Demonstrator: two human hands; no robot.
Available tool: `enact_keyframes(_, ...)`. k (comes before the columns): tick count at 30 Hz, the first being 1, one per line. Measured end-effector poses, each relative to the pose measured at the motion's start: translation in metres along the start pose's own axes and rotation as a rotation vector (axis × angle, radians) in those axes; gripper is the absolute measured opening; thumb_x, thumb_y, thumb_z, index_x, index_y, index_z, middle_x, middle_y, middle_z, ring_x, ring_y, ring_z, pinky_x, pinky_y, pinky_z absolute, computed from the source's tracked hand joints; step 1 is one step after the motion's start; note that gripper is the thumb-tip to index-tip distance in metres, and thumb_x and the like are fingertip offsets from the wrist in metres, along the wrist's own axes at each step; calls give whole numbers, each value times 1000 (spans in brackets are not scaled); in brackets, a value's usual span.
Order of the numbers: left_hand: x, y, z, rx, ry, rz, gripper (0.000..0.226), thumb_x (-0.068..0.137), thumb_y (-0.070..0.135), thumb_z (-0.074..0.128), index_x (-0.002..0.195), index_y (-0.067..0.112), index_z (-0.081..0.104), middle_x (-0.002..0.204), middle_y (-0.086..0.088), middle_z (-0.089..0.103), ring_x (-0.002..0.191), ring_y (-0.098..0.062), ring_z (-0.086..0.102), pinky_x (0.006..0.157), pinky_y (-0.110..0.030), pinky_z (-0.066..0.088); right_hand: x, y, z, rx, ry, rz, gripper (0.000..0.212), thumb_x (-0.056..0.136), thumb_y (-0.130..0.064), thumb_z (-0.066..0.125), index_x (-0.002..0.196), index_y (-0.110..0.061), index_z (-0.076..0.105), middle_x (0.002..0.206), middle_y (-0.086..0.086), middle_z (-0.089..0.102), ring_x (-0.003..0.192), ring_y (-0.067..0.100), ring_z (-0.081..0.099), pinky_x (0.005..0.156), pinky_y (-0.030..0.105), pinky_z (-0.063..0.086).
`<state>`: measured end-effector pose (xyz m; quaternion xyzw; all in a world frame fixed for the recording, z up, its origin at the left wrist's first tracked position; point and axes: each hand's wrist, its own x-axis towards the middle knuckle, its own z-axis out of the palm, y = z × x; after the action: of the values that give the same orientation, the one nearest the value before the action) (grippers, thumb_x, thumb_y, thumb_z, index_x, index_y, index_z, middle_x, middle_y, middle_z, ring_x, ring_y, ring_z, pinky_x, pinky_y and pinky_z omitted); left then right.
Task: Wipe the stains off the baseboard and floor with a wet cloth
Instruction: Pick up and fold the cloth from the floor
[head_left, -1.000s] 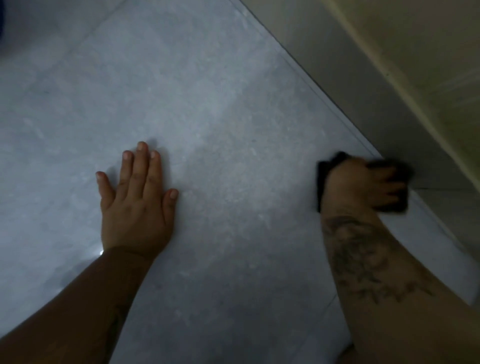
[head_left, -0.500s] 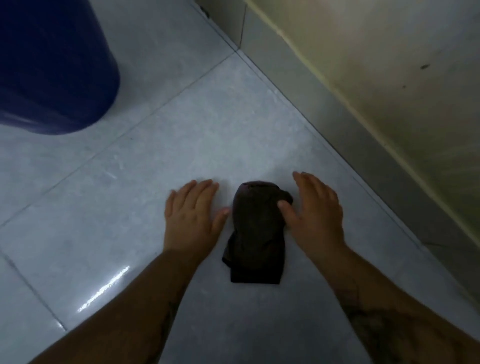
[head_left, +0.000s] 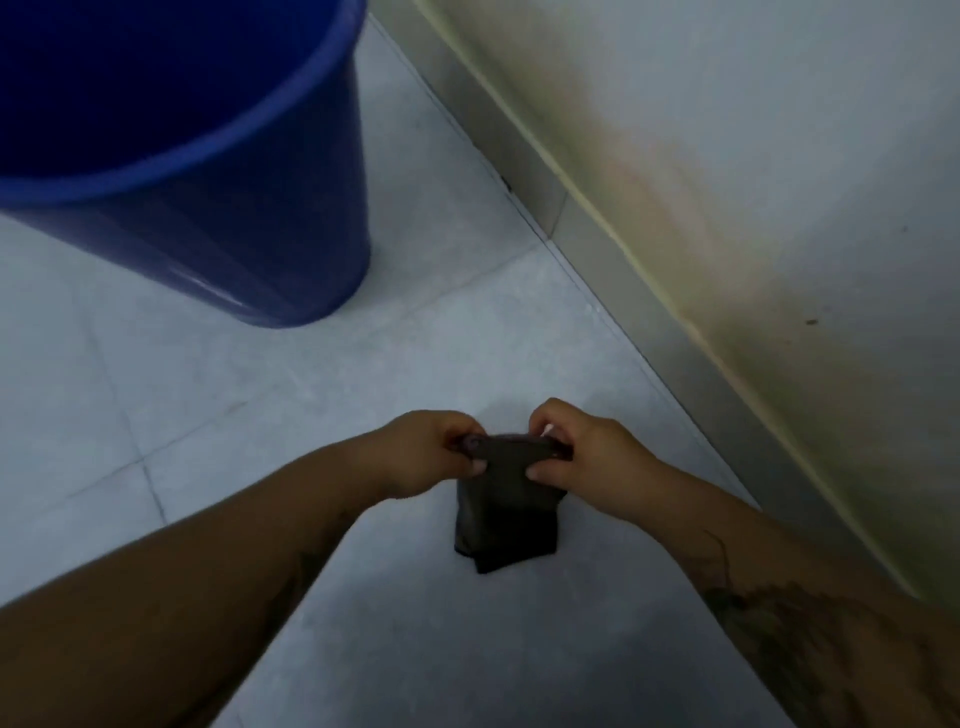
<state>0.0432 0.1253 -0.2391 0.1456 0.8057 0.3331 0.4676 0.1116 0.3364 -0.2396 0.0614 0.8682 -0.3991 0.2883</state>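
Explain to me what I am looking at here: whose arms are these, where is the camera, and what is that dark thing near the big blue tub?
There is no machine here. A person wears one camera on the head, looking forward and down, so you see that person's own two bare arms reaching into view from the bottom edge.

The left hand and the right hand each pinch the top edge of a dark cloth, one at each corner. The cloth hangs folded between them, its lower end at or just above the pale tiled floor.

The blue tub is a plastic bucket standing on the floor at the upper left; its inside is too dark to tell what it holds. Along the right runs a grey baseboard at the foot of a discoloured, yellowish wall. The job is to wipe the baseboard and floor with that cloth.
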Motion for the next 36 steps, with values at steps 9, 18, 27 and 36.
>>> enact_keyframes(9,-136,39,-138,-175,281,54,3,92,13,61,90,15,62,86,-2,67,92,-23,64,89,-39,52,7,-181,-52,-167,131,-408,14,83,-37,67,95,-33,61,84,-7,63,77,8,60,67,27,49)
enact_keyframes(18,-181,47,-210,-459,1025,259,21,94,23,57,112,32,54,115,6,62,102,-12,61,80,-30,54,57,-333,-94,151,186,-573,17,84,-27,69,100,-26,64,89,-7,69,68,3,64,57,17,49)
enact_keyframes(27,-141,-5,-202,499,936,122,50,91,64,35,134,43,46,130,17,59,125,-10,50,117,-54,5,87,-303,-56,-541,73,-573,50,84,-55,54,131,-41,43,127,-15,54,116,10,51,99,45,41)
enact_keyframes(36,-133,3,-211,563,832,-54,52,81,64,58,125,37,52,121,13,64,122,-15,53,117,-53,-1,100,-294,-46,-612,202,-591,43,84,-36,62,122,-39,42,118,-13,51,114,13,46,99,45,34)
